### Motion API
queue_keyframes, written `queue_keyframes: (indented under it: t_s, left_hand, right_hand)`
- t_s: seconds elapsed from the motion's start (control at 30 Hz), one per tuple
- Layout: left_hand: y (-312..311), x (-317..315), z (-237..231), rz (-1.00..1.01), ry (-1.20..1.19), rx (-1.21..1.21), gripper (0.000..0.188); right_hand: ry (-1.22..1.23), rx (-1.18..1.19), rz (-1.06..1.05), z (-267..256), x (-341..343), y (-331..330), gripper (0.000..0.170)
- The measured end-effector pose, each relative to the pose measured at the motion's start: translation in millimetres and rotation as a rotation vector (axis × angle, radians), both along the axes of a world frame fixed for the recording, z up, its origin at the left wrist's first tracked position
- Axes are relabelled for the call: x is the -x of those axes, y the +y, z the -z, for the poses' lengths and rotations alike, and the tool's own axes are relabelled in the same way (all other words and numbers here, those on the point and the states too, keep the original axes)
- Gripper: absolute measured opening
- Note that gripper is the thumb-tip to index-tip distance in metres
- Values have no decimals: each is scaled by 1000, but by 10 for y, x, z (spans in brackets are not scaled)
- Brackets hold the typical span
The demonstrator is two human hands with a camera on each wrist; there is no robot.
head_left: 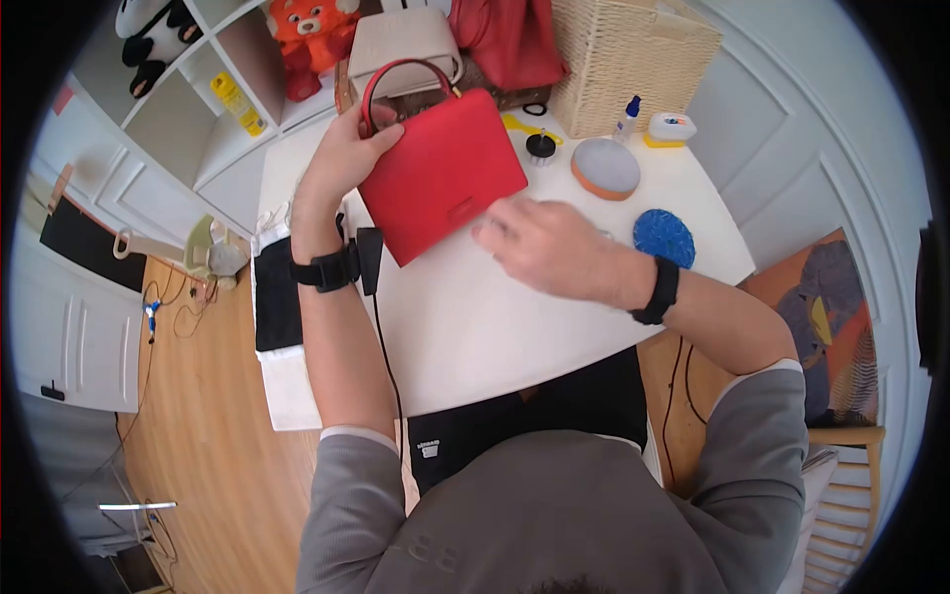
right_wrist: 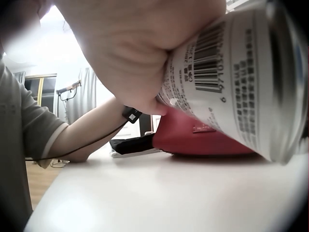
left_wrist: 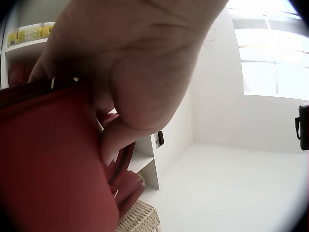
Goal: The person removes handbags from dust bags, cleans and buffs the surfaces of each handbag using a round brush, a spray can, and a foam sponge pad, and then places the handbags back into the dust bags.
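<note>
A red handbag (head_left: pixel 445 163) with a looped handle is tilted over the white table. The left hand (head_left: pixel 341 163) grips its upper left edge, thumb on the front face; the left wrist view shows the thumb against the red bag (left_wrist: pixel 48 159). Just beyond the bag's lower right side, the right hand (head_left: pixel 569 252) is curled and slightly blurred. In the right wrist view, that hand (right_wrist: pixel 130 48) holds a white printed can (right_wrist: pixel 231 72) with a barcode, in front of the bag (right_wrist: pixel 193 133). From the head view the can is mostly hidden by the hand.
On the white table (head_left: pixel 475 346) are a round grey-topped pad (head_left: pixel 606 166), a blue scrubber (head_left: pixel 663 238), a spray bottle (head_left: pixel 626 119), a black-topped item (head_left: pixel 540 148) and a yellow-and-white box (head_left: pixel 671 129). Other bags and a wicker basket (head_left: pixel 633 59) stand behind; black cloth (head_left: pixel 277 297) lies left.
</note>
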State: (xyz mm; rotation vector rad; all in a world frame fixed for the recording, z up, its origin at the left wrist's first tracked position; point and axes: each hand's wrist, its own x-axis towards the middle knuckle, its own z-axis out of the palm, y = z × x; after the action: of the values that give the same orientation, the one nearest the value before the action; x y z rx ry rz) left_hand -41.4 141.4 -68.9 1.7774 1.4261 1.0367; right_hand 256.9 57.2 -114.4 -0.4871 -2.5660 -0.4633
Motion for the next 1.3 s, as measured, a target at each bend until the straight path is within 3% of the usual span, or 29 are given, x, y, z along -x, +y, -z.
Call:
queue_keyframes:
  t_s: [0.13, 0.2, 0.23, 0.3, 0.43, 0.53, 0.6, 0.63, 0.7, 0.8, 0.87, 0.93, 1.07, 1.13, 1.2, 1.27, 1.3]
  left_hand:
    - [-51, -58, -11, -63, -12, -38, 38]
    - [-35, -52, -28, -71, 17, 10, 37]
    - [-23, -49, -25, -67, 39, 4, 37]
    - [-6, -41, 1, -64, 59, 2, 37]
    - [-4, -45, -8, -17, 14, 37, 36]
    - [-48, -53, -23, 28, -17, 56, 37]
    - [-39, -35, -4, 61, -36, 44, 37]
    - [-14, -18, 36, 88, -71, 24, 36]
    - [-48, -52, 8, 109, -110, 16, 34]
    - [-65, -48, -48, 73, -28, 60, 39]
    - [-27, -26, 13, 80, -39, 30, 37]
    - [-60, -59, -36, 43, 23, 81, 35]
    - [-33, -73, -34, 48, 37, 57, 34]
    - [-20, -71, -39, 56, 26, 66, 33]
    - [-41, -79, -27, 60, 17, 81, 33]
    - [-44, -96, -35, 6, 28, 69, 33]
    - [-58, -105, -36, 7, 29, 67, 33]
  right_hand:
    - [191, 41, 94, -125, -291, 468, 26]
    - [138, 37, 312, -69, -421, 609, 26]
    - [136, 33, 311, 0, -410, 580, 26]
    - [-155, 49, 199, 188, -369, 350, 24]
    - [-189, 125, 74, 52, 7, -48, 25]
    - [34, 86, -56, -264, 297, -148, 31]
    - [424, 67, -131, -468, 427, -19, 39]
    - [426, 63, -128, -552, 487, 37, 39]
    - [706, 195, -94, -667, 567, 118, 39]
    - [504, 233, -162, -520, 614, 16, 38]
    - [485, 213, -143, -439, 457, 192, 38]
    - [591, 321, 255, -414, 205, 443, 38]
    - [500, 342, 303, -191, -9, 357, 39]
    - [333, 409, 30, -156, 56, -35, 39]
    - [350, 442, 28, -138, 46, -27, 40]
    - [535, 479, 329, -168, -58, 280, 41]
    - [548, 437, 342, -197, -133, 380, 40]
